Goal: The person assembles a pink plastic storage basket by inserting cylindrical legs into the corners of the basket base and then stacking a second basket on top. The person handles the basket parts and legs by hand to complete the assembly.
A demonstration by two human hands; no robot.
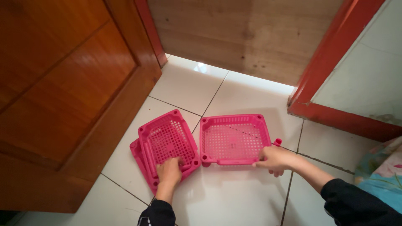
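Trays, pink, perforated, on our white tiled floor [234, 201]. Leftmost: stacked pair [167, 146] beside the wooden door [63, 96], our left hand [168, 172] pressing its near edge, fingers curled. Next: single tray [233, 139], right hand [274, 160] pinching its near right corner. Step, we judge: separating; lifting the top tray needs firmer grip.

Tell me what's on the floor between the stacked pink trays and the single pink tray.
Nothing lies there. In the head view, only a narrow strip of bare white tile floor separates the stacked pink trays from the single pink tray.
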